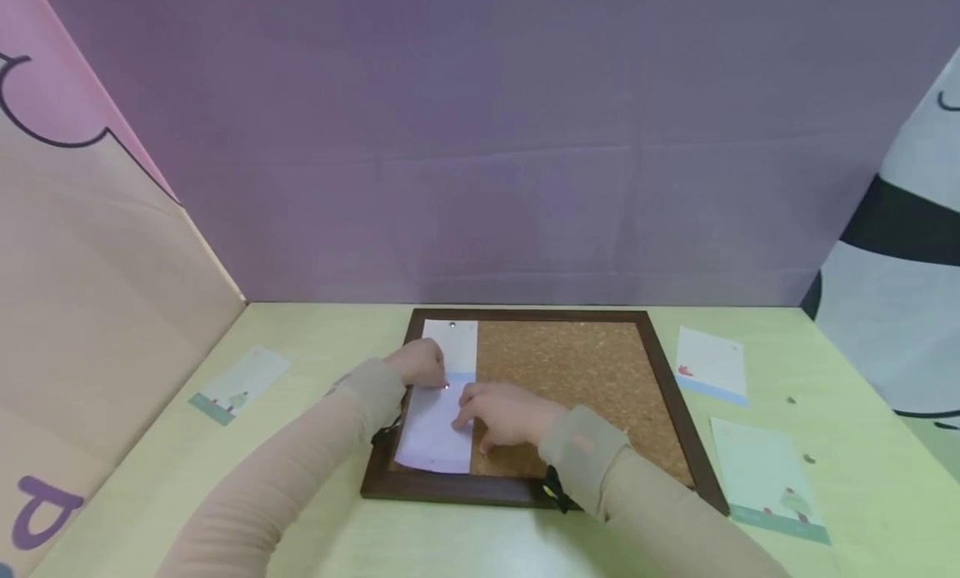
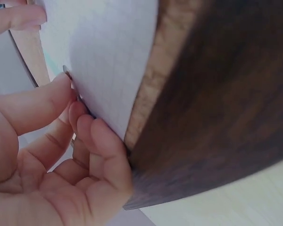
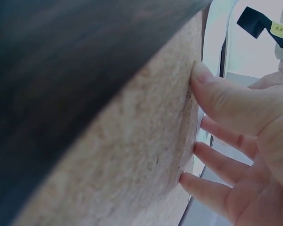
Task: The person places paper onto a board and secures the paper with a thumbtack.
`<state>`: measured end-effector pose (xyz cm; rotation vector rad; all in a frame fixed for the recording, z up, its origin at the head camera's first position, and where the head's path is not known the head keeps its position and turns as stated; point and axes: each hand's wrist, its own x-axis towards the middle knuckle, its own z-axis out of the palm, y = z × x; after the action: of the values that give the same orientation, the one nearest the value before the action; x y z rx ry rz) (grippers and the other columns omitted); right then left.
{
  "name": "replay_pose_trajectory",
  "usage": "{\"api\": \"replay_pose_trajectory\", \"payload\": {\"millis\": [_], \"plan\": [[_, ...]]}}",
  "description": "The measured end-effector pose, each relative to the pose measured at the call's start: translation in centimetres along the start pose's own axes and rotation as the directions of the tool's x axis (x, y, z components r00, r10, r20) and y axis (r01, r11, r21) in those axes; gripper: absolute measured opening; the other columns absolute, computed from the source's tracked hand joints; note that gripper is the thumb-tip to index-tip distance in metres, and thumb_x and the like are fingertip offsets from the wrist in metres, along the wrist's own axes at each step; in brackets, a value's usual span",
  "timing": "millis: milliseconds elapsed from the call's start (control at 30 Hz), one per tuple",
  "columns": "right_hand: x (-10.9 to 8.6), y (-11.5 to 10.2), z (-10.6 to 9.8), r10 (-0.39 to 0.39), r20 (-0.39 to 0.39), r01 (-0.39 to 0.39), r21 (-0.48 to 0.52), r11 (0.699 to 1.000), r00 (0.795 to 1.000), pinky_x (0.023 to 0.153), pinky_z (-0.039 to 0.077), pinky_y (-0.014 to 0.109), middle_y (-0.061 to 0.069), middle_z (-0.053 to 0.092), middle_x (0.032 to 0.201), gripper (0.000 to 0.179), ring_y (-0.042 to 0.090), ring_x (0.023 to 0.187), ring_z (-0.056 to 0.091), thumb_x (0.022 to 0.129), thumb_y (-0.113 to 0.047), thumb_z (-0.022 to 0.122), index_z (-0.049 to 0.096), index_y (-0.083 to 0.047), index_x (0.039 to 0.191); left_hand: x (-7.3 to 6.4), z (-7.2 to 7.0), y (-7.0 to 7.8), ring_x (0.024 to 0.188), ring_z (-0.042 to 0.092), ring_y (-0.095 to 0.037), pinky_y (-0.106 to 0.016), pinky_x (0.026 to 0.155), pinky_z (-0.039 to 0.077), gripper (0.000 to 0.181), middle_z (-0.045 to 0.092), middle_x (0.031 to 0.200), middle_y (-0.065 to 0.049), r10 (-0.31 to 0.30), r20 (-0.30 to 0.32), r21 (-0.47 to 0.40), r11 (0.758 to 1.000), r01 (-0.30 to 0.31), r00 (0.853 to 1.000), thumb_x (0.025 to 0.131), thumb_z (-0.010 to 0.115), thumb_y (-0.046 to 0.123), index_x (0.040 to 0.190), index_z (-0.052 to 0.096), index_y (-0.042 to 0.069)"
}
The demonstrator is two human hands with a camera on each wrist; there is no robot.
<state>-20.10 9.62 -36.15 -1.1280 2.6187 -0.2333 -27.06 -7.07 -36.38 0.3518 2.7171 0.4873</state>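
Note:
A framed cork board [image 1: 562, 361] lies on the table. Along its left side a white sheet with a blue band [image 1: 459, 345] has a thumbtack [image 1: 452, 324] at its top. Directly below, a second pale sheet [image 1: 435, 428] lies with its lower edge slightly lifted. My left hand [image 1: 420, 363] pinches a small metal thumbtack [image 2: 67, 71] at this lower sheet's top, its other fingers curled against the paper. With fingers spread, my right hand [image 1: 510, 413] rests its fingertips on the lower sheet's right edge and the cork; the thumb [image 3: 203, 73] touches the cork.
To the right of the board lie a white note sheet [image 1: 712, 366] and a green-edged sheet [image 1: 768, 478]. Beside them are two small tacks, one upper [image 1: 791, 400] and one lower [image 1: 809, 459]. Another green-edged sheet [image 1: 240, 384] lies at left. A purple backdrop [image 1: 525, 145] stands behind.

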Motion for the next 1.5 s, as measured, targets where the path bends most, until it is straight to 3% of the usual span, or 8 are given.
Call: {"api": "replay_pose_trajectory", "payload": {"millis": [433,533,700,1067,1233,1500], "plan": [[0.1,-0.2,-0.8,-0.006,0.058,0.006,-0.014,1.000,0.998,0.095,0.046,0.024,0.002,0.058,0.118,0.045,0.016,0.107,0.057,0.072,-0.015,0.081,0.069,-0.018,0.115,-1.3,-0.3,-1.1,0.067,0.050,-0.014,-0.022,0.056,0.041,0.009,0.058,0.073,-0.001,0.011,0.005,-0.124,0.992,-0.011,1.000,0.082,0.070,0.012,0.077,0.064,0.007],[0.1,-0.4,-1.1,-0.001,0.074,0.002,-0.017,1.000,0.997,0.094,0.046,0.024,0.002,0.058,0.118,0.045,0.016,0.108,0.057,0.072,-0.012,0.081,0.068,-0.018,0.116,-1.8,-0.4,-1.8,0.068,0.053,-0.014,-0.023,0.058,0.044,0.008,0.060,0.075,-0.002,0.044,0.006,-0.131,0.990,-0.043,0.999,0.084,0.069,0.012,0.080,0.065,0.006],[0.1,-0.6,-1.2,0.010,0.092,-0.008,-0.021,1.000,0.996,0.095,0.046,0.025,0.002,0.057,0.121,0.049,0.018,0.110,0.056,0.071,-0.011,0.081,0.067,-0.019,0.118,-2.6,-1.0,-4.0,0.073,0.054,-0.014,-0.027,0.067,0.047,0.008,0.065,0.081,-0.004,0.106,-0.029,-0.159,0.981,-0.110,0.994,0.085,0.067,0.013,0.084,0.066,0.005],[0.0,-0.6,-1.1,0.026,0.079,-0.026,-0.009,1.000,0.996,0.095,0.046,0.024,0.002,0.057,0.121,0.052,0.018,0.111,0.056,0.069,-0.011,0.082,0.067,-0.019,0.118,-4.8,-1.2,-8.1,0.069,0.050,-0.013,-0.025,0.063,0.043,0.012,0.063,0.077,-0.005,0.098,-0.147,-0.306,0.942,-0.139,0.984,0.087,0.063,0.009,0.085,0.066,-0.002],[0.1,-0.7,-1.0,0.035,0.074,-0.034,-0.007,0.999,0.997,0.095,0.046,0.023,0.001,0.056,0.122,0.053,0.018,0.112,0.056,0.070,-0.010,0.082,0.066,-0.020,0.120,-6.1,-1.2,-9.6,0.069,0.050,-0.013,-0.027,0.062,0.043,0.014,0.063,0.078,-0.005,0.066,-0.161,-0.302,0.947,-0.113,0.985,0.088,0.062,0.012,0.085,0.065,-0.001],[0.0,-0.9,-0.9,0.061,0.069,-0.061,0.004,0.998,0.996,0.094,0.047,0.023,0.001,0.056,0.123,0.053,0.017,0.111,0.056,0.070,-0.010,0.082,0.066,-0.021,0.119,-7.8,-1.6,-13.4,0.068,0.051,-0.014,-0.028,0.061,0.042,0.018,0.062,0.076,-0.008,-0.014,-0.186,-0.303,0.952,-0.043,0.982,0.089,0.060,0.014,0.086,0.062,-0.004]]}}
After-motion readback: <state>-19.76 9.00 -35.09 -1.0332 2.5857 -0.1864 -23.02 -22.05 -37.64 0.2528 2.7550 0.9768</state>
